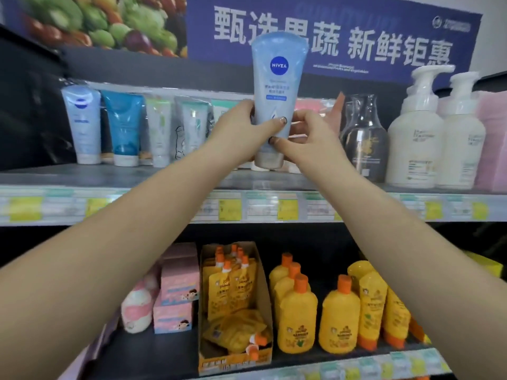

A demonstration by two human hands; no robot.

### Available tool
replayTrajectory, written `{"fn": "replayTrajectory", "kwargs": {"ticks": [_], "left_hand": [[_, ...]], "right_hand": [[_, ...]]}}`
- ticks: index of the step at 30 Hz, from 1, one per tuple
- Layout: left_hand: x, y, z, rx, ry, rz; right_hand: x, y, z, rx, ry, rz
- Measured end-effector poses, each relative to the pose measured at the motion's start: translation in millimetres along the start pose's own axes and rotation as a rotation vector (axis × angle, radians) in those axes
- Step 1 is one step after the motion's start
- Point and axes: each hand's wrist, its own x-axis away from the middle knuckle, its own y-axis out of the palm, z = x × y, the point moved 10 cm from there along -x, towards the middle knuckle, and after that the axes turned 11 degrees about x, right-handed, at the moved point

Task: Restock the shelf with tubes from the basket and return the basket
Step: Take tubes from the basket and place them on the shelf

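Observation:
A light blue Nivea tube (275,86) stands upright, cap down, just above the front of the upper shelf (115,178). My left hand (247,127) grips its lower body from the left, fingers wrapped round the front. My right hand (307,138) pinches the tube near its silver cap from the right. Several tubes stand in a row at the shelf's left, among them a pale blue one (82,124) and a teal one (123,127). The basket is out of view.
Right of the tube stand a clear glass bottle (365,138), two white pump bottles (417,133) and a pink box (493,141). The lower shelf holds yellow bottles (297,319), a carton of yellow pouches (233,297) and pink boxes (179,283). A blue banner hangs above.

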Motion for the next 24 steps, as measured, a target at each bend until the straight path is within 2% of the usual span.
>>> {"fn": "replayTrajectory", "kwargs": {"ticks": [6,12,15,19,24], "left_hand": [[12.2,-108.5,-14.7,-0.178,-0.052,0.072],[30.4,-232.8,-41.4,-0.302,-0.225,0.213],[33.2,-277.9,-58.4,-0.333,-0.32,0.272],[19.8,-320.5,-86.6,-0.269,-0.416,0.324],[-1.2,-335.4,-110.2,-0.324,-0.468,0.29]], "right_hand": [[-13.9,101.9,-69.6,-0.002,-0.13,-0.06],[-12.5,225.3,-142.4,-0.094,-0.135,-0.289],[-11.1,271.5,-158.8,-0.036,-0.104,-0.428],[-16.5,281.2,-145.7,0.007,-0.003,-0.42],[-16.0,278.7,-127.4,-0.056,0.105,-0.411]]}}
